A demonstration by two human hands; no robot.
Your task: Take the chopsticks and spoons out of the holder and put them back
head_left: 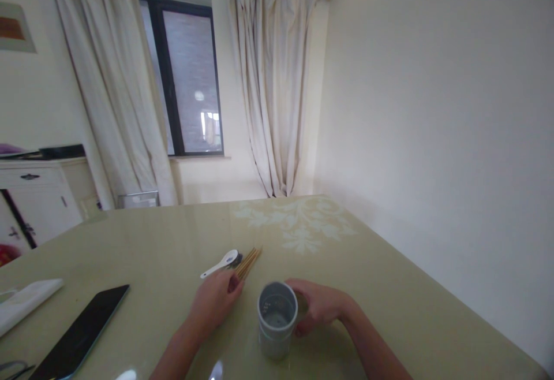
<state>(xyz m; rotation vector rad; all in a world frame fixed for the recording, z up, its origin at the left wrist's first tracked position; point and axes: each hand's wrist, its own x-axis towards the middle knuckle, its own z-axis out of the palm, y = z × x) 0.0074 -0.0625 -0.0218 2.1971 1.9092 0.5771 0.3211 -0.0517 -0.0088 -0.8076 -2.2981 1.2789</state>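
Observation:
A grey cylindrical cup (277, 334) stands upright on the table, its mouth facing up; nothing inside stands above its rim. My right hand (322, 305) curves round the cup's right side, fingertips and thumb at its wall and the palm apart from it. To the left, my left hand (219, 299) has its fingers closed at the near end of a bundle of thin wooden chopsticks (250, 261), which point away from me. Just beyond that hand lies a white spoon (223, 261) with a small dark mark in its bowl. Something dark (237, 260) beside it is partly hidden.
The greenish table (164, 241) has a pale leaf pattern at its far side. A black tablet-like slab (84, 331) and a white flat object (28, 302) lie at the left. A wall (433, 137) runs along the right edge. Curtains (277, 79) and a white cabinet (41, 195) stand behind.

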